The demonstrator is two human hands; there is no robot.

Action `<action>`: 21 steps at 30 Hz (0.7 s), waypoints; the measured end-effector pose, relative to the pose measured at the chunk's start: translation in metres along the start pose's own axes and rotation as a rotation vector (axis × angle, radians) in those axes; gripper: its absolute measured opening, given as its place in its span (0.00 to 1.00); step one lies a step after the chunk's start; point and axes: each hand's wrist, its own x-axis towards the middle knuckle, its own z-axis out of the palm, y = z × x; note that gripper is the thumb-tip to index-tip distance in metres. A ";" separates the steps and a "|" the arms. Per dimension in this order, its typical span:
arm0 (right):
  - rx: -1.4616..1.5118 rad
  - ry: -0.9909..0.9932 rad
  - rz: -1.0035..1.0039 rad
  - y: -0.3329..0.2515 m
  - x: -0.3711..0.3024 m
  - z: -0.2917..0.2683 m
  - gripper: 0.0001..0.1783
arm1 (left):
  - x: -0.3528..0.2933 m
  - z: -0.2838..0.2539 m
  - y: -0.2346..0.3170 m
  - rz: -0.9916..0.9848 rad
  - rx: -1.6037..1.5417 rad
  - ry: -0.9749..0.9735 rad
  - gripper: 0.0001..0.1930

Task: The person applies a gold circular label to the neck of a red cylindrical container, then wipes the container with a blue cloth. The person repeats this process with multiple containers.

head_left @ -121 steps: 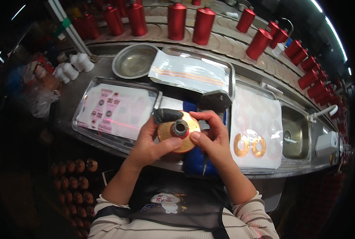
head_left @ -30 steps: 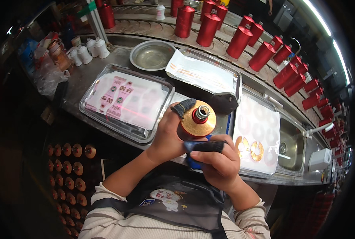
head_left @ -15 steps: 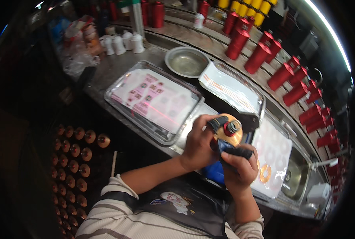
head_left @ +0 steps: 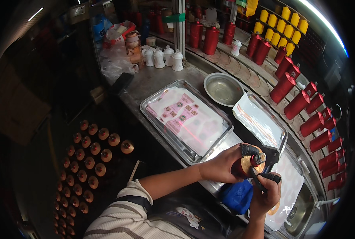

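My left hand (head_left: 222, 164) is wrapped around a red bottle (head_left: 237, 169), its threaded neck tilted up to the right. A shiny gold ring decal (head_left: 247, 164) lies over the bottle's shoulder. My right hand (head_left: 266, 195) pinches a small dark flat scraper (head_left: 255, 177) against the shoulder's near side. Black coverings wrap some fingertips of both hands. Most of the bottle's body is hidden behind my left hand.
A tray (head_left: 145, 104) holds pink printed decal sheets; another tray (head_left: 283, 139) holds a striped sheet. Nearby are a metal bowl (head_left: 224, 75), blue cloth (head_left: 237, 198), a ring-decal sheet (head_left: 293, 187) and a sink (head_left: 303, 207). Red bottles (head_left: 283, 87) line the curved rack; gold-topped ones (head_left: 100, 169) stand lower left.
The whole view has shifted, so the bench sits further right and lower. Both hands stay at the bottle, which now leans more to the right, and the scraper is at its near side.
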 end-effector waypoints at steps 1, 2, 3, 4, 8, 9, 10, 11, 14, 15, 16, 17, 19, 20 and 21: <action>0.008 0.004 -0.002 0.000 0.002 0.002 0.16 | -0.001 0.005 -0.005 0.064 0.107 0.099 0.43; 0.015 0.009 -0.004 0.000 0.004 0.005 0.16 | -0.004 0.017 -0.013 0.128 0.213 0.196 0.43; 0.007 0.012 0.009 0.000 0.003 0.004 0.16 | -0.006 0.029 -0.014 0.185 0.301 0.284 0.44; 0.008 0.003 -0.006 0.001 0.003 0.005 0.15 | -0.009 0.039 -0.013 0.125 0.449 0.361 0.42; 0.039 -0.011 -0.010 0.002 0.010 0.008 0.16 | -0.008 0.039 -0.015 0.097 0.558 0.468 0.46; 0.062 -0.026 0.001 0.004 0.010 0.006 0.17 | -0.005 0.030 -0.015 0.110 0.504 0.436 0.51; 0.072 -0.028 -0.009 0.005 0.011 0.004 0.17 | -0.002 0.023 -0.018 0.012 0.263 0.306 0.51; 0.086 -0.031 -0.016 0.004 0.011 0.005 0.18 | -0.003 0.021 -0.023 -0.091 0.028 0.171 0.50; 0.063 -0.029 -0.008 0.005 0.009 0.007 0.21 | -0.004 0.044 -0.030 0.016 0.374 0.329 0.47; 0.076 -0.032 -0.008 0.007 0.009 0.006 0.21 | -0.005 0.048 -0.034 -0.002 0.400 0.342 0.48; 0.092 -0.069 -0.018 0.007 0.010 0.003 0.16 | -0.007 0.054 -0.038 -0.024 0.425 0.350 0.49; 0.091 -0.075 -0.020 0.008 0.010 0.001 0.16 | -0.010 0.047 -0.040 -0.052 0.372 0.291 0.50; 0.089 -0.079 -0.026 0.008 0.010 -0.001 0.17 | -0.003 0.030 -0.033 -0.091 0.206 0.167 0.51; 0.078 -0.071 -0.021 0.009 0.008 -0.002 0.18 | 0.002 0.022 -0.029 -0.116 0.121 0.108 0.52; 0.062 -0.069 -0.014 0.008 0.008 -0.001 0.18 | -0.001 0.022 -0.032 -0.128 0.152 0.147 0.51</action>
